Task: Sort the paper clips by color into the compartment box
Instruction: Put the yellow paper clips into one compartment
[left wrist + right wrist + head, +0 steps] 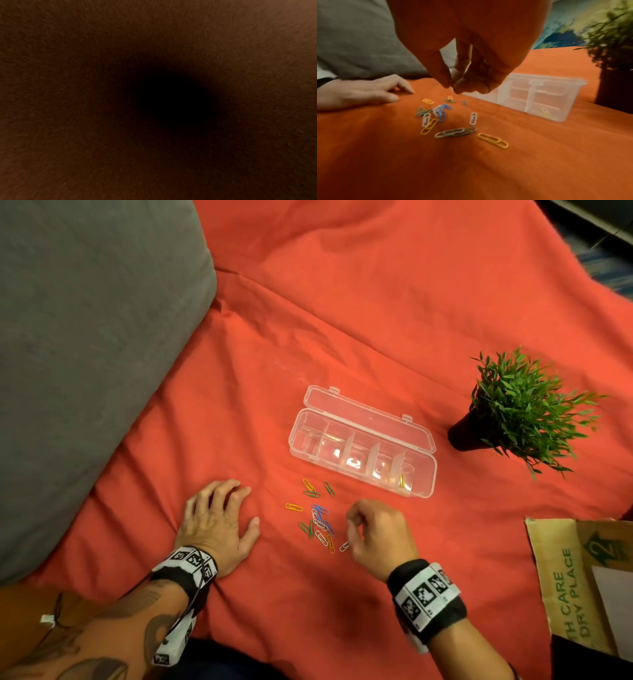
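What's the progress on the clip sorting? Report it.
Done: only yellow clips lie in the end compartment of the compartment box; the others look empty. In hand: the right hand hovers with fingers curled over the pile, apparently holding nothing. Left: blue, green, white and yellow clips. The left hand rests flat.

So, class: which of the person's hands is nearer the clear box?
Right. The right hand hovers just in front of the box, over the clips. The left hand rests flat on the cloth beyond the clips.
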Demonstrator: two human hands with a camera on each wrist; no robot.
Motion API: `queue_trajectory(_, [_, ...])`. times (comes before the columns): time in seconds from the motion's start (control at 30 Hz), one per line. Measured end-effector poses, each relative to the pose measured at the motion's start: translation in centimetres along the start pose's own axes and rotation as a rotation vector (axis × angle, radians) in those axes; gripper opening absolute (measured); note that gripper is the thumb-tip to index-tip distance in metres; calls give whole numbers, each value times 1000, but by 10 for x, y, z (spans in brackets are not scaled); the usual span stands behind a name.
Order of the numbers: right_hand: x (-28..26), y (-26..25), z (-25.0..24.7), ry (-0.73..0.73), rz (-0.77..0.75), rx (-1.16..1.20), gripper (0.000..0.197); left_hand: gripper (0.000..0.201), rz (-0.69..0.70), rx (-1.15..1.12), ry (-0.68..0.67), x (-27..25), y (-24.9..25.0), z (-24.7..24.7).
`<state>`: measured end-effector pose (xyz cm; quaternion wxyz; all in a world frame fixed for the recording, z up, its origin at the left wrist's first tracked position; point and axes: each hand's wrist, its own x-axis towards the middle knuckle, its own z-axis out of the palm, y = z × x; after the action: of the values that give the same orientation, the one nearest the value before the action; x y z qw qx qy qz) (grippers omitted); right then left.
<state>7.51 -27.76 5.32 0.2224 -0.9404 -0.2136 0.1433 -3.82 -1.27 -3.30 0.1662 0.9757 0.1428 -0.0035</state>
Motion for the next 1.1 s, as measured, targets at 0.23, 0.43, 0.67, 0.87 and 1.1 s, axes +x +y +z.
queue_trajectory(0.23, [-7,-34,31,-310,165,-253,17,62,-4,7,-5,0,0,0])
queue_trajectory(0.43, [-11,-48,42,-329,227,-229,37,62,-4,4,-10,1,0,0])
queue_trajectory(0.67, [-18,-36,49,-246,194,-168,24,62,-4,3,-5,0,0,0])
queue_trajectory(0.87, [-21,-15,52,-132,114,-117,17,62,-8,7,0,1,1,0])
queue_trajectory(1.1, [-16,-16,48,-148,144,-122,19,62,-3,9,-8,1,0,0])
